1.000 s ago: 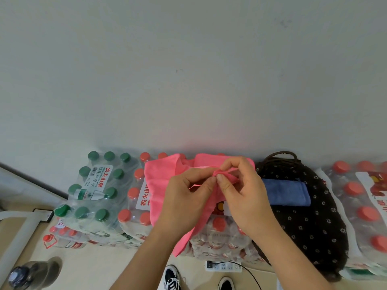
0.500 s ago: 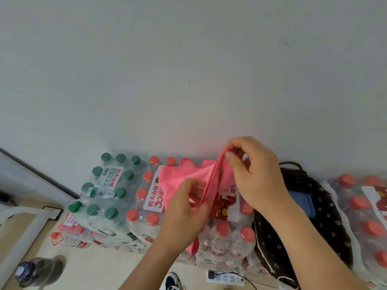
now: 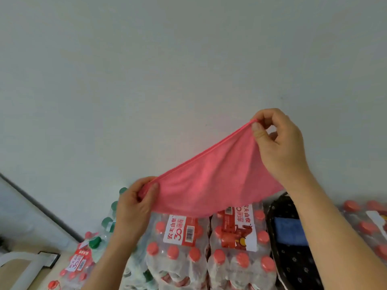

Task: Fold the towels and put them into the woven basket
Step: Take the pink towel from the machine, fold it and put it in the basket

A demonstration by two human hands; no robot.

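Observation:
A pink towel point(image 3: 211, 181) is stretched in the air in front of the wall, its top edge taut and slanting up to the right. My left hand point(image 3: 136, 204) pinches its lower left corner. My right hand point(image 3: 276, 143) pinches its upper right corner, higher up. Below my right forearm sits the basket point(image 3: 293, 262), lined with dark flowered cloth, and a folded blue towel point(image 3: 290, 232) lies inside it.
Shrink-wrapped packs of red-capped water bottles point(image 3: 209, 248) stand under the towel, with more at the far right point(image 3: 368, 225). Green-capped bottles point(image 3: 109, 222) stand to the left. A pale wall point(image 3: 188, 70) fills the background. The floor shows at lower left.
My hands have drawn apart along the towel's edge: the right rose up and to the right, the left stayed lower. The bunched towel is now spread open.

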